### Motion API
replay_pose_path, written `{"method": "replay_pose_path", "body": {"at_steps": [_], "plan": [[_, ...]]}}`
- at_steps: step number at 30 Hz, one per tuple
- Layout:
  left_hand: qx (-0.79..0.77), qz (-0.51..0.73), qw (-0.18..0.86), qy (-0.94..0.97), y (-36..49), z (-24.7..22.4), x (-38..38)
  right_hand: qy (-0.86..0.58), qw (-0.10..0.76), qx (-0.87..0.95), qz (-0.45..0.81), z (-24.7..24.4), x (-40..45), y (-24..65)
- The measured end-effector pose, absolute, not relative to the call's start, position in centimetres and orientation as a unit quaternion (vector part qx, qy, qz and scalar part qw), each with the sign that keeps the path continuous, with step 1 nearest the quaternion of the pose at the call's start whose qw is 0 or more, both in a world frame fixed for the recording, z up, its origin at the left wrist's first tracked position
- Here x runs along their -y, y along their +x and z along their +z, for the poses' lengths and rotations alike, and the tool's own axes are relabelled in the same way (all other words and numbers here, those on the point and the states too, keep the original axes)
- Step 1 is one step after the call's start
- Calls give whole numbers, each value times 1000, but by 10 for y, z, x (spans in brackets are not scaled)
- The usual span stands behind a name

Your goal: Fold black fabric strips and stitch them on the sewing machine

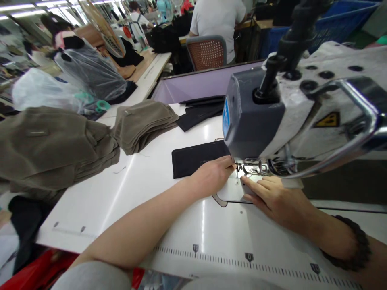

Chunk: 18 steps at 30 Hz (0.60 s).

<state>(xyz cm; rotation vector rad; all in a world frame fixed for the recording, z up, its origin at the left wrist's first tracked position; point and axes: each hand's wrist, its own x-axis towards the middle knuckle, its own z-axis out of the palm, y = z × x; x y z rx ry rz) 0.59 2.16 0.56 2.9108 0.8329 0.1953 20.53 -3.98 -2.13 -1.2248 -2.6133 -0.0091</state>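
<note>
My left hand (213, 175) is beside the needle of the sewing machine (254, 117), its fingers pinched together. What lies between its fingertips, if anything, is too small to make out. A folded black fabric piece (193, 159) lies flat just behind that hand, running toward the machine head. My right hand (273, 199) rests on the machine bed to the right of the needle. Its fingers are stretched out near the presser foot (238, 167), with the index fingertip by the metal needle plate (234, 183).
Stacks of olive-brown fabric pieces (142, 121) lie on the left of the white table (148, 181). More black pieces (201, 110) sit at its back edge. A chrome guard bar (359, 129) juts out on the right. Beyond are a chair (207, 52) and a seated person.
</note>
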Motion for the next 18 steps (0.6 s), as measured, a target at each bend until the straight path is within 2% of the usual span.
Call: {"method": "replay_pose_path", "body": {"at_steps": [13,18], "plan": [[-274,44,42,960,2,4,-17,-414,153,897,-40,-29,41,208],[-378,-2,-20,926,-3,18,0,-406,174,895,-62,-32,41,208]]}}
